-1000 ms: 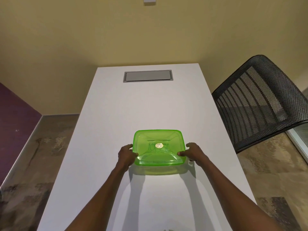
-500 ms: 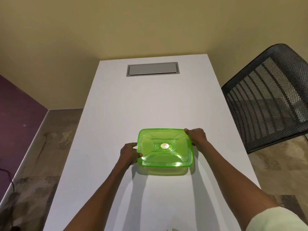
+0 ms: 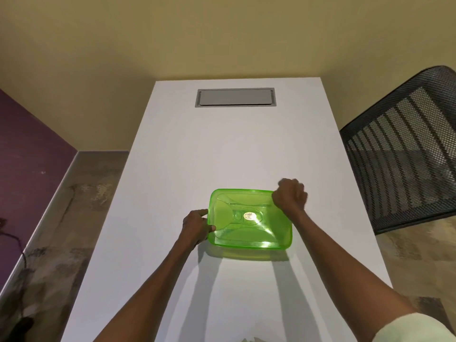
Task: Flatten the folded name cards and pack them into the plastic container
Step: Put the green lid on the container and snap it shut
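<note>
Hands on a green box (image 3: 249, 218) with its lid on.
Left hand (image 3: 196, 227) pinches the box's left edge; right hand (image 3: 290, 196) curls tight on the far right corner. Box sits on a white table (image 3: 222, 149), near a black chair (image 3: 404, 156) and a gray flap (image 3: 235, 97).

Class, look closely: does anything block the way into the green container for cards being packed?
Yes: the green lid covers the container. The left hand holds its left edge and the right hand grips the far right corner.
</note>
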Demonstrator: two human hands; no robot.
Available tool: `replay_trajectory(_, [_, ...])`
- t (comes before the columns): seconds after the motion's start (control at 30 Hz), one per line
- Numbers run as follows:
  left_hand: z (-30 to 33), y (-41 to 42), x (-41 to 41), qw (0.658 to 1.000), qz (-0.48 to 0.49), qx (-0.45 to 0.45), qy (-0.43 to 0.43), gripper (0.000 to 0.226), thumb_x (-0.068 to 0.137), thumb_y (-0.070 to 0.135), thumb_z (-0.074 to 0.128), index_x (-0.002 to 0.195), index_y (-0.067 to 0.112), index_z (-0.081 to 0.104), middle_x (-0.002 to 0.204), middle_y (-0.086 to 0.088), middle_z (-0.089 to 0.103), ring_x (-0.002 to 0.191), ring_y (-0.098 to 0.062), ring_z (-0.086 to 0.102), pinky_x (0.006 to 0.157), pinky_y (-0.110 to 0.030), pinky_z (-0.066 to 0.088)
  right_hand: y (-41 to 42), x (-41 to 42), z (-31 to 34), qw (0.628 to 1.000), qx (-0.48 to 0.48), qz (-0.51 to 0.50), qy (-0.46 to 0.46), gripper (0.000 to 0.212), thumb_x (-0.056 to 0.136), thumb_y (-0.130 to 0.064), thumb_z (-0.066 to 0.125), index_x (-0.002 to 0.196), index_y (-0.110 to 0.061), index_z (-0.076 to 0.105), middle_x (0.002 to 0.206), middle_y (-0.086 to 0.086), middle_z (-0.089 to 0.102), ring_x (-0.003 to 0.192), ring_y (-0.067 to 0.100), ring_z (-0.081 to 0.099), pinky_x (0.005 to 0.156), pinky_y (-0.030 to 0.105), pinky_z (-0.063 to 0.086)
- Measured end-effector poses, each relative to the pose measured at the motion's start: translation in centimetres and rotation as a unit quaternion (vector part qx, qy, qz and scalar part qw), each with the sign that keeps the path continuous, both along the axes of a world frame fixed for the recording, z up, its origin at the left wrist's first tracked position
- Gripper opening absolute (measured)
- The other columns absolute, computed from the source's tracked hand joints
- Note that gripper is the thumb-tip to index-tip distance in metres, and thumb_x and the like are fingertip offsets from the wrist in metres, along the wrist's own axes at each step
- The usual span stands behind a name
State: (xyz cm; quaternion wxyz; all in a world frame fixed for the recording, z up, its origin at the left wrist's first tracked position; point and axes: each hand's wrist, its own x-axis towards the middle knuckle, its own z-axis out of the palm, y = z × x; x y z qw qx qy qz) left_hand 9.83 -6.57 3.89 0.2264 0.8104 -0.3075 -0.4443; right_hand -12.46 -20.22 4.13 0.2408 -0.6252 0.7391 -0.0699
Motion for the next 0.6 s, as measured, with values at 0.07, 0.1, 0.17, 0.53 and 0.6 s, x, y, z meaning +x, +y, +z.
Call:
replay_trajectory(0.07, [0.0,-0.1,0.3,0.999,0.013,0.017,0.046,0.061,0.075,0.001,0.075,0.131,0.014,0.056,0.094,-0.008,0.073,0.084,-0.024,0.066,0.08,-0.037,0.058,0.7,2.3,0.3,0.995,-0.038,0.091,-0.027,0.025,0.082,-0.018,0.057,0.103,-0.015,0.07,0.112,0.013,0.065,0.108,0.035,0.057,0.089,0.039,0.045])
replay_trajectory(0.1, [0.0,-0.3,0.5,0.997,0.02,0.03,0.073,0.059,0.077,0.003,0.074,0.132,0.013,0.054,0.1,-0.01,0.071,0.086,-0.025,0.065,0.076,-0.035,0.055,0.9,3.4,0.2,0.99,-0.034,0.132,-0.042,0.026,0.085,-0.022,0.058,0.107,-0.014,0.07,0.115,0.014,0.065,0.11,0.035,0.057,0.091,0.039,0.045])
replay_trajectory(0.17, [-0.2,-0.7,1.0,0.993,0.042,0.043,0.107,0.051,0.082,0.009,0.071,0.13,0.01,0.053,0.115,-0.014,0.066,0.101,-0.028,0.063,0.079,-0.036,0.052,1.0,5.4,0.0,0.979,-0.018,0.195,-0.054,0.031,0.09,-0.03,0.059,0.115,-0.013,0.067,0.121,0.015,0.064,0.114,0.034,0.056,0.095,0.04,0.043])
replay_trajectory(0.53, [-1.0,-5.3,-1.1,0.954,0.265,-0.044,0.137,0.037,0.089,0.041,0.059,0.073,0.009,0.068,0.069,-0.004,0.064,0.064,-0.021,0.058,0.059,-0.026,0.046,-0.4,10.8,-0.2,0.948,0.104,0.287,-0.085,0.046,0.096,-0.047,0.048,0.07,-0.011,0.061,0.101,0.018,0.068,0.101,0.036,0.06,0.081,0.039,0.046])
replay_trajectory(0.6, [-1.3,-5.6,-1.7,0.952,0.279,-0.054,0.112,0.034,0.09,0.04,0.058,0.07,0.015,0.067,0.066,0.001,0.062,0.066,-0.02,0.059,0.058,-0.026,0.046,-0.3,11.1,-0.7,0.953,0.109,0.271,-0.083,0.044,0.093,-0.05,0.05,0.089,-0.012,0.072,0.106,0.012,0.07,0.105,0.033,0.06,0.086,0.04,0.046])
